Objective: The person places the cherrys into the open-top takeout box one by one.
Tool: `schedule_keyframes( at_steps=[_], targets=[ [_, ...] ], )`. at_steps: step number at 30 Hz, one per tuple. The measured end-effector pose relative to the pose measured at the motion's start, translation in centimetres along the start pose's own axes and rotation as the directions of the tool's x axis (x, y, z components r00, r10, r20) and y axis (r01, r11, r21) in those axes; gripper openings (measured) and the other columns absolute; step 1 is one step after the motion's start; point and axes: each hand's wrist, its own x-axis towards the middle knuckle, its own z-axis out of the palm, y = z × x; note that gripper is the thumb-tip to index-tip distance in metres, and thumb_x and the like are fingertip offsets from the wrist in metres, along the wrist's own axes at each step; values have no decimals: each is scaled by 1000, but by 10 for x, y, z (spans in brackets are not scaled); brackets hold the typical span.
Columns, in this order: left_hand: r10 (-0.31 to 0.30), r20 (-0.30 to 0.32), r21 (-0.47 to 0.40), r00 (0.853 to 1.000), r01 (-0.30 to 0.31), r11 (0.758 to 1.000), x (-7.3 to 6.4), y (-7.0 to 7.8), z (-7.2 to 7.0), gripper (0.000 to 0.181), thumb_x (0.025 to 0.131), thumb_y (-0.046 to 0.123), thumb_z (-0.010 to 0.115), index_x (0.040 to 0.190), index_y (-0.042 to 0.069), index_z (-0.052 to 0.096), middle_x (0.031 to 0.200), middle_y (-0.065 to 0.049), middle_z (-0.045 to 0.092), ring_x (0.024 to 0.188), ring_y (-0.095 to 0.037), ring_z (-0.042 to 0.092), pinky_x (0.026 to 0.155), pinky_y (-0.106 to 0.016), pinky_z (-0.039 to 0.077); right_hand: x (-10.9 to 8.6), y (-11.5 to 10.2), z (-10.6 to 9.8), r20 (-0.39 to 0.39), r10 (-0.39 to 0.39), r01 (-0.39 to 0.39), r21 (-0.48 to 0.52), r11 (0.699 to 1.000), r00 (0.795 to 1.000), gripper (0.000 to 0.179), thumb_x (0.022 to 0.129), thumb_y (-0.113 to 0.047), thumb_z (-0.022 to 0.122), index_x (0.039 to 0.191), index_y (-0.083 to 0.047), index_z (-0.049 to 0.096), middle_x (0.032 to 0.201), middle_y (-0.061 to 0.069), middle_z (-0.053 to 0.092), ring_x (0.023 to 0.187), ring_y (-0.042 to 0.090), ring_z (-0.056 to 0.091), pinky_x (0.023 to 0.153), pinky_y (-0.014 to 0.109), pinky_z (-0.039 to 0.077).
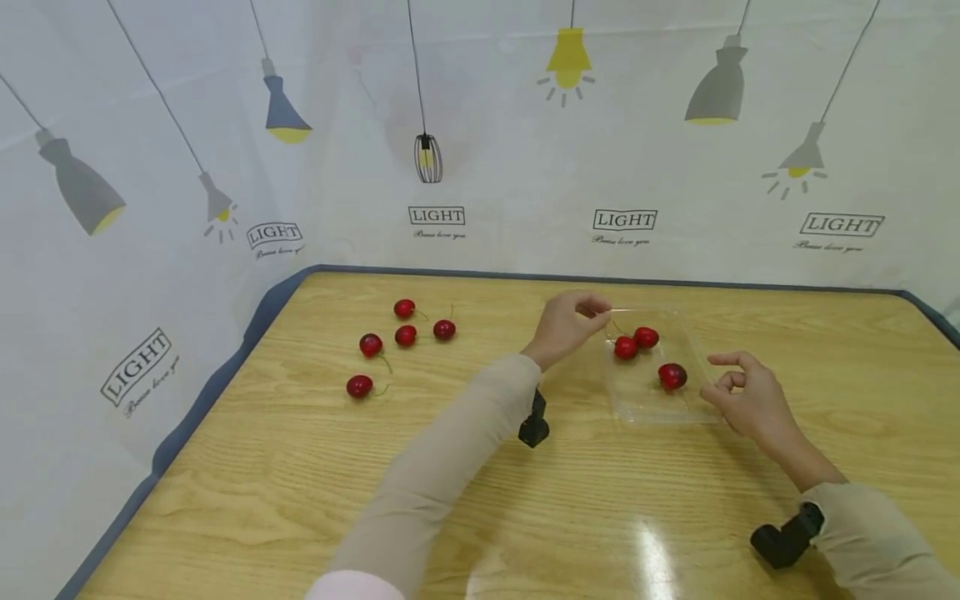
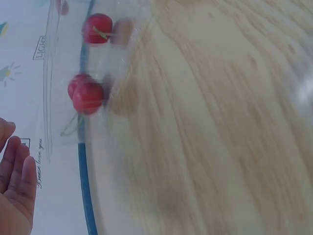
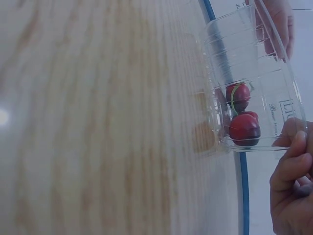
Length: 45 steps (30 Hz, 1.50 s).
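Note:
A clear plastic box [image 1: 637, 410] holds several red cherries [image 1: 672, 377], with stems visible on some. My right hand [image 1: 753, 400] pinches the box's right rim between thumb and fingers; the right wrist view shows the grip at the rim [image 3: 293, 90]. At the far left corner of the box is my left hand [image 1: 568, 325], its fingers loosely bent. In the left wrist view its fingers [image 2: 22, 161] lie beside the box wall with a small gap and no cherry in them. A cherry stem [image 2: 71, 126] inside the box points toward this hand.
Several more cherries [image 1: 406, 336] with stems lie loose on the wooden table [image 1: 300, 467], left of my left arm. A white cloth with printed lamps [image 1: 510, 167] hangs along the back and left. The blue table edge [image 1: 480, 273] runs below it.

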Motion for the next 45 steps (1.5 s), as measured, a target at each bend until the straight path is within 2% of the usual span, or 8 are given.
schedule_keyframes(
  at_steps=[3, 8, 16, 22, 26, 32, 39, 45],
  targets=[
    [24, -15, 0, 1000, -24, 1000, -3, -9, -7, 13, 83, 12, 62, 93, 4, 66, 88, -2, 65, 76, -8, 57, 67, -13, 42, 1, 0, 0, 1, 0, 0, -9, 1000, 1000, 41, 84, -5, 50, 120, 8, 37, 60, 1, 47, 36, 6, 30, 33, 25, 30],
    [-1, 0, -8, 1000, 1, 1000, -8, -17, -19, 16, 84, 11, 62, 97, 3, 65, 90, -4, 65, 78, -11, 58, 67, -16, 44, 2, -1, 1, -1, 1, -1, -22, 1000, 1000, 41, 84, -5, 50, 120, 8, 37, 60, 2, 46, 36, 7, 32, 34, 25, 31],
    [-20, 84, -61, 996, 25, 998, -20, -26, -40, 24, 83, 17, 63, 101, 2, 63, 93, -6, 62, 79, -13, 57, 66, -19, 46, 4, -1, 2, 15, -5, 5, -6, 1000, 1000, 41, 84, -6, 50, 120, 8, 37, 59, 1, 46, 36, 7, 30, 33, 25, 30],
    [-48, 110, -64, 993, 55, 996, -30, -31, -53, 26, 82, 20, 64, 103, 5, 62, 92, -4, 62, 79, -13, 57, 65, -21, 47, 5, -2, 3, 17, -16, 16, -5, 1000, 1000, 40, 84, -5, 50, 120, 8, 37, 58, 0, 45, 36, 7, 30, 34, 25, 30],
    [-36, 127, -66, 991, 45, 997, -36, -33, -59, 27, 82, 20, 64, 103, 4, 62, 92, -4, 62, 79, -13, 57, 67, -21, 46, 5, -2, 2, 16, -19, 19, -9, 1000, 1000, 40, 85, -5, 51, 120, 8, 37, 58, 1, 45, 36, 7, 31, 34, 25, 31],
    [-22, 128, -67, 991, 31, 997, -48, -34, -68, 24, 82, 21, 64, 102, 8, 62, 91, -2, 62, 80, -12, 57, 70, -22, 46, 5, -1, 2, 12, -17, 17, -10, 1000, 1000, 40, 85, -6, 51, 120, 8, 38, 58, 1, 46, 36, 7, 32, 34, 26, 31],
    [-14, 133, -47, 991, 20, 999, -63, -42, -83, 28, 83, 20, 63, 105, 3, 62, 89, -2, 63, 79, -12, 57, 70, -24, 46, 3, 0, 1, -1, -7, 7, -27, 1000, 1000, 41, 85, -6, 52, 120, 8, 38, 60, 2, 47, 37, 8, 33, 34, 26, 32],
    [-25, 97, -48, 995, 30, 998, -74, -44, -101, 24, 83, 19, 62, 104, 7, 63, 88, -2, 64, 79, -12, 57, 69, -26, 47, 2, 1, 0, -1, -5, 5, -20, 1000, 1000, 41, 85, -7, 52, 120, 8, 37, 60, 1, 47, 37, 7, 33, 34, 26, 31]
  ],
)
